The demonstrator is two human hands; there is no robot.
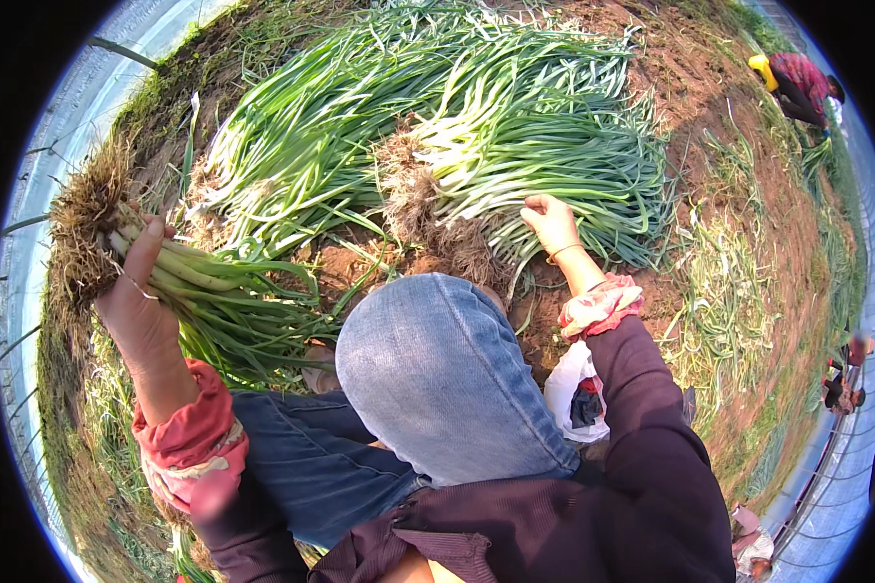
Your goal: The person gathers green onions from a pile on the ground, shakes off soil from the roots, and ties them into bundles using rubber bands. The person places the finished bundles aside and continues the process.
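My left hand (142, 306) is closed around a thick bunch of green leafy stalks (204, 273), likely leeks or green onions. Its brown, soil-covered roots (87, 226) stick out at the upper left, and its leaves hang down to the right. On the right, my right hand (552, 224) touches the lower edge of a large pile of the same plants (547, 160), fingers bent at the pale stalks; whether it grips one cannot be told. Tangled roots (437, 204) of that pile face left. A second pile (292, 146) lies behind it to the left.
My bent knee in blue jeans (445, 379) rises between my arms. A white plastic bag (572, 379) with dark and red contents stands right of it. Loose leaves (725, 299) litter the soil at right. A person (802, 80) bends over at the upper right; others are at the lower right.
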